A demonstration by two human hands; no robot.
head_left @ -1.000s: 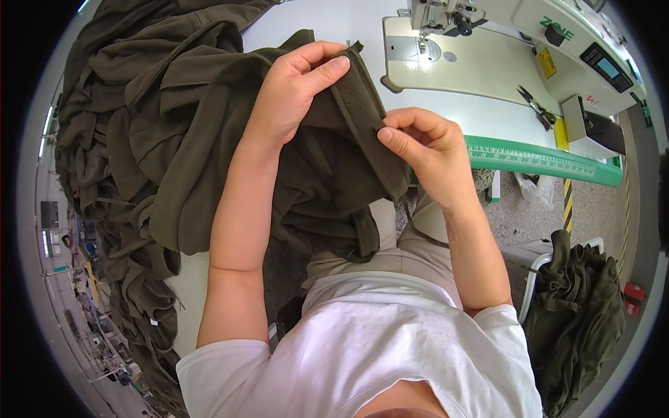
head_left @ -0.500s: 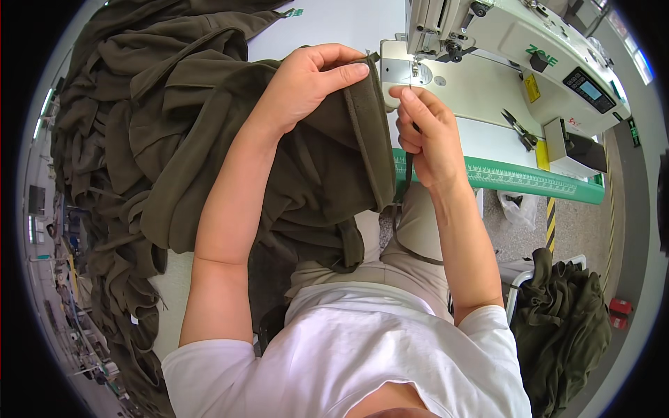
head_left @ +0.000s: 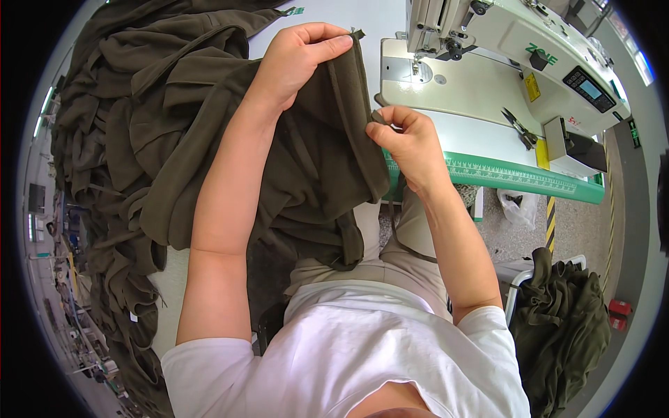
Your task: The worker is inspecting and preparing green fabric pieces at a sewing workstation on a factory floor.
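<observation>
A dark olive fabric garment (head_left: 300,150) drapes over the table edge and my lap. My left hand (head_left: 289,64) pinches the top end of its long folded edge between thumb and fingers. Lower along that edge, my right hand (head_left: 412,143) is closed on a narrow dark fabric strip (head_left: 377,118), close beside the garment. The strip's tail hangs below the hand toward my lap. To the right of my left hand stands a white sewing machine (head_left: 502,35), its presser foot (head_left: 416,67) apart from the fabric.
More olive fabric (head_left: 104,132) is heaped at the left. Scissors (head_left: 519,129) lie on the table by a dark box (head_left: 584,152). A green ruler strip (head_left: 516,177) lines the front edge. A basket (head_left: 514,296) at lower right holds dark cloth; a plastic bag (head_left: 519,209) sits on the floor.
My left hand has moved up and left with the garment edge. My right hand has come down and left, away from the presser foot, bringing the strip against or near the garment.
</observation>
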